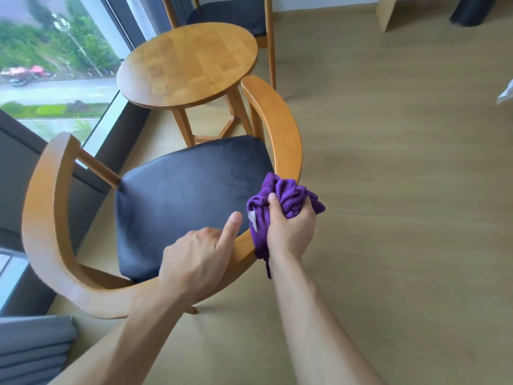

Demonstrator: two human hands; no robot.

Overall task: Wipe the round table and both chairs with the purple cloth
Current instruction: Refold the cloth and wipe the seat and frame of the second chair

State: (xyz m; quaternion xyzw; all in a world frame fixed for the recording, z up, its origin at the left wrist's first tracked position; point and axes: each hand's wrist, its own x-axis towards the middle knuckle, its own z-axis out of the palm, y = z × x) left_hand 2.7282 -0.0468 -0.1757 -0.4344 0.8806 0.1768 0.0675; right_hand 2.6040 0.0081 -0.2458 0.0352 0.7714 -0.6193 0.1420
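The near wooden chair (47,218) with a dark seat cushion (183,195) fills the middle of the view, its curved backrest toward me. My left hand (197,257) grips the backrest rail, thumb raised over the seat edge. My right hand (291,229) holds the bunched purple cloth (288,195) pressed against the right side of the same rail. Beyond the chair stands the round wooden table (188,65), its top bare. The second chair (230,12) is behind the table, partly cut off by the frame's top edge.
A floor-to-ceiling window (55,65) runs along the left. Grey folded cushions (33,354) lie at the bottom left. Light wood floor (388,190) stretches to the right. A dark object (472,9) and a pale panel (387,12) stand at the top right.
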